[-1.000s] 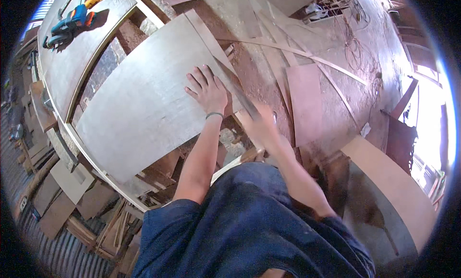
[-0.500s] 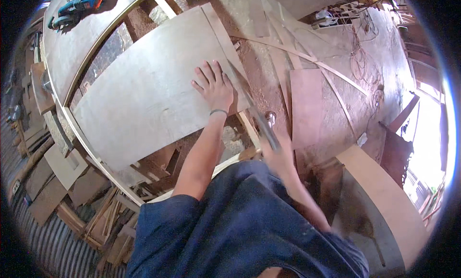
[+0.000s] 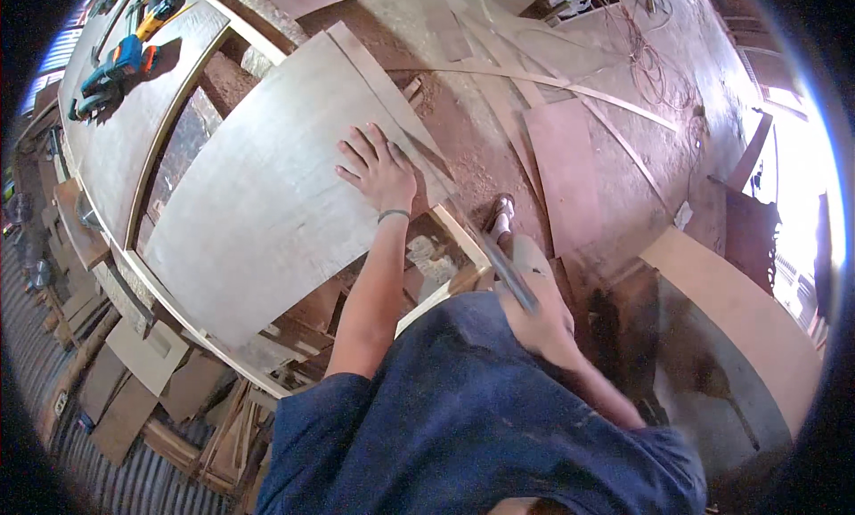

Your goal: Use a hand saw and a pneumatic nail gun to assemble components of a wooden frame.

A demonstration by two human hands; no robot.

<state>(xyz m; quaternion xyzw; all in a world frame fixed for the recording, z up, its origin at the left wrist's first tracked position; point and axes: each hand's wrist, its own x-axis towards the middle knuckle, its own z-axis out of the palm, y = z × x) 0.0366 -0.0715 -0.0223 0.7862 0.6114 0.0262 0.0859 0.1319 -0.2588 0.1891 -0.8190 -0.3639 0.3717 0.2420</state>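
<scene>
A wide, pale plywood panel (image 3: 258,168) with a curved edge lies on a wooden frame (image 3: 463,235). My left hand (image 3: 383,172) rests flat on it near its right edge, fingers spread. My right hand (image 3: 539,315), blurred, is closed at the near right, beside my shirt. It grips what looks like a handsaw (image 3: 512,275), its long grey blade seen nearly edge-on and pointing toward the panel's near right corner. The handle is hidden by the hand. A narrow strip (image 3: 383,92) runs along the panel's right side, marked off by a straight dark line.
Blue-and-black power tool (image 3: 116,74) and yellow drill (image 3: 158,12) lie on another sheet at far left. Wood offcuts (image 3: 147,350) fill the lower left. A reddish board (image 3: 565,177), long strips (image 3: 623,150) and a coiled cable (image 3: 655,74) lie on the floor; a curved panel (image 3: 739,310) stands right.
My right hand has drawn back toward my body and to the right, pulling the saw with it. My left hand stays pressed on the panel. The whole view has shifted slightly.
</scene>
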